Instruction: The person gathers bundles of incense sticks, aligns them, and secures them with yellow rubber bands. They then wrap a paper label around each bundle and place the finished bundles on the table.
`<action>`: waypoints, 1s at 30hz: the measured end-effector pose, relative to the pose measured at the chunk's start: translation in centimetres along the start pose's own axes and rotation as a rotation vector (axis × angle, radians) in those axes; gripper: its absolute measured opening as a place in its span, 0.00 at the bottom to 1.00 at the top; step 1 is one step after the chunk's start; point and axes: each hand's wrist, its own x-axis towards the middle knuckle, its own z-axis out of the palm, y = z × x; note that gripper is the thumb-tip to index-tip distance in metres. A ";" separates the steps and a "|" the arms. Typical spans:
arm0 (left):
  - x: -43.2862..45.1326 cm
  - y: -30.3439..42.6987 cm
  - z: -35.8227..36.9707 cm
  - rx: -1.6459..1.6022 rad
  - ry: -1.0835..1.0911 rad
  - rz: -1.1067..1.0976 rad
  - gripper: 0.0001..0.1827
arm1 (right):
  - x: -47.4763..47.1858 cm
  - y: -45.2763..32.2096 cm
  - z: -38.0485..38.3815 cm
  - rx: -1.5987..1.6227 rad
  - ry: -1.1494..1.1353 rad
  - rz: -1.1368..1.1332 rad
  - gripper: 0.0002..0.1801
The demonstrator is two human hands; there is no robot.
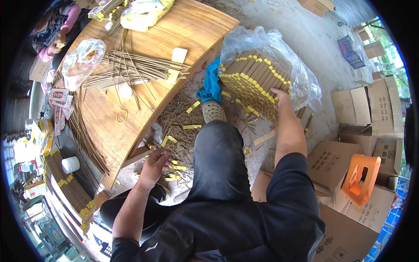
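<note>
My right hand (281, 97) rests at the right edge of a stack of brown incense-stick bundles (250, 77), each bound with yellow strips. Its fingers reach over the top row; whether they grip one bundle is not clear. A clear plastic bag (302, 82) lies open around the stack, which sits low beside the table. Beside the lower edge of the wooden table (140, 113), my left hand (155, 166) hangs with its fingers curled. Nothing shows in it, but the inside of the palm is hidden. Loose thin sticks (131, 68) lie crosswise on the tabletop.
A yellow rubber band (121, 116) and a clear bag (83, 62) lie on the table. A blue cloth (211, 82) hangs near my shoe. Cardboard boxes (334, 163) and an orange stool (360, 180) stand at right. Another person (54, 32) sits at upper left.
</note>
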 end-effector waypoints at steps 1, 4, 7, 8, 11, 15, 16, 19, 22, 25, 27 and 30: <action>0.1 0.1 0.1 -0.002 -0.003 -0.005 0.15 | 0.6 0.1 0.1 0.007 0.006 -0.004 0.54; -0.2 0.6 0.2 0.004 0.007 -0.019 0.16 | 0.9 -0.6 1.4 -0.010 0.036 0.042 0.55; -0.5 0.5 0.3 0.020 0.030 -0.022 0.16 | -0.8 -1.3 2.3 -0.020 0.032 0.033 0.53; -0.6 0.4 0.3 0.021 0.035 -0.024 0.16 | -1.4 -1.4 2.4 -0.016 0.031 0.032 0.53; -0.3 0.6 0.3 0.049 0.015 -0.023 0.15 | -1.4 -1.3 1.9 0.062 0.034 0.053 0.51; 0.3 0.1 0.2 0.059 -0.024 -0.018 0.15 | -1.0 -1.7 2.0 0.071 0.082 0.068 0.47; 0.2 0.1 0.3 0.069 -0.013 -0.022 0.15 | -1.5 -2.3 2.4 0.032 0.103 0.063 0.46; -0.1 0.6 0.8 0.106 0.006 -0.020 0.15 | -2.0 -4.2 2.1 -0.253 -0.005 0.060 0.45; -0.4 1.0 0.9 0.133 0.022 0.017 0.14 | -1.9 -4.2 2.4 -0.188 -0.067 0.076 0.47; -0.8 0.6 0.7 0.125 0.053 0.055 0.12 | -2.8 -3.1 3.5 0.012 0.000 0.098 0.48; 0.2 0.8 0.7 0.137 0.016 0.087 0.12 | 0.5 -2.1 1.1 0.097 0.050 0.037 0.49; -0.5 0.0 0.3 0.204 0.068 0.060 0.13 | -2.6 -3.7 3.0 0.090 0.064 0.078 0.48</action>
